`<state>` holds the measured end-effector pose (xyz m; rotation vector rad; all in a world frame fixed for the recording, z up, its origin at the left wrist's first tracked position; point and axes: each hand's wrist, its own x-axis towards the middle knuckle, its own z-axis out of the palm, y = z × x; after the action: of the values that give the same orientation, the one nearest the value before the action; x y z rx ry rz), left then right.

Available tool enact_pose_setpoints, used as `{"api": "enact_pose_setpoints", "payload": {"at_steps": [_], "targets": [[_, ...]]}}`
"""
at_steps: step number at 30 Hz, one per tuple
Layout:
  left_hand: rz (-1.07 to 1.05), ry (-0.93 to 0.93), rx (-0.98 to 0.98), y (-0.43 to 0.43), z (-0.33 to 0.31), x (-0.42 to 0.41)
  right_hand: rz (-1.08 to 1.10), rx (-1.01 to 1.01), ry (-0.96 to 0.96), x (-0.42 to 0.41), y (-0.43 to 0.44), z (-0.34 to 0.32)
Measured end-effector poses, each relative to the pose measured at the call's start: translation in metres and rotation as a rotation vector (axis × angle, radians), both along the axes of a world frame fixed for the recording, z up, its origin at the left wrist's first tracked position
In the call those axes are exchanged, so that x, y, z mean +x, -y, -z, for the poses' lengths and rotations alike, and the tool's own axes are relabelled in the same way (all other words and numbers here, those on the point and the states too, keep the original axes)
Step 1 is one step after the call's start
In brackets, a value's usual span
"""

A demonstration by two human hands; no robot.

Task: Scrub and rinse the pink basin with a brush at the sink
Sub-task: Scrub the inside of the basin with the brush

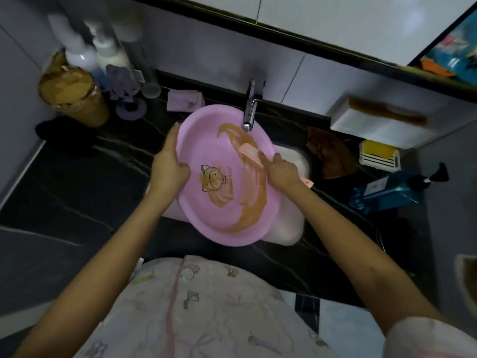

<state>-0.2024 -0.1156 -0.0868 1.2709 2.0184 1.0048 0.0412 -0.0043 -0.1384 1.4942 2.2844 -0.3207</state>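
Scrubbing seems barely begun: left grip point(169, 164) clasps the basin point(206, 135) rim, right grip point(281, 171) holds the brush point(249, 151), brown smears point(254, 202) beyond and below it uncleared, rinsing undone.

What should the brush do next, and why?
Probably sweep the brush down along the brown smear toward the near rim of the pink basin. The right hand holds it near the tap, the left hand steadies the rim, and smear lies lower down.
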Motion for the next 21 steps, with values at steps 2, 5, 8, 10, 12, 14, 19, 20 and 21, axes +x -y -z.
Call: {"api": "enact_pose_setpoints", "payload": {"at_steps": [2,5,8,10,12,14,19,20,21], "targets": [[-0.014,-0.017,-0.001,-0.001,0.004,-0.002,-0.034,-0.020,0.073,-0.006,0.001,0.006],[-0.038,-0.035,-0.006,0.001,0.009,-0.006,-0.036,-0.139,0.077,0.002,0.024,0.004],[-0.056,-0.026,0.009,0.001,0.011,-0.005,-0.014,-0.368,0.043,0.015,0.054,-0.008],[-0.058,-0.013,0.000,0.000,0.012,-0.004,-0.020,-0.456,0.084,0.019,0.063,-0.014],[-0.057,-0.013,-0.007,-0.002,0.013,-0.004,0.066,-0.537,-0.012,0.016,0.069,-0.014],[-0.058,-0.015,-0.008,-0.003,0.013,-0.005,0.324,-0.561,-0.265,0.002,0.079,-0.008],[-0.056,-0.008,-0.017,-0.002,0.014,-0.003,0.515,-0.401,-0.744,-0.066,0.095,0.005],[-0.061,-0.011,-0.026,-0.001,0.014,-0.003,0.439,-0.366,-0.764,-0.082,0.096,0.004],[-0.062,-0.012,-0.030,-0.001,0.013,-0.004,0.390,-0.314,-0.744,-0.093,0.095,0.006]]}}
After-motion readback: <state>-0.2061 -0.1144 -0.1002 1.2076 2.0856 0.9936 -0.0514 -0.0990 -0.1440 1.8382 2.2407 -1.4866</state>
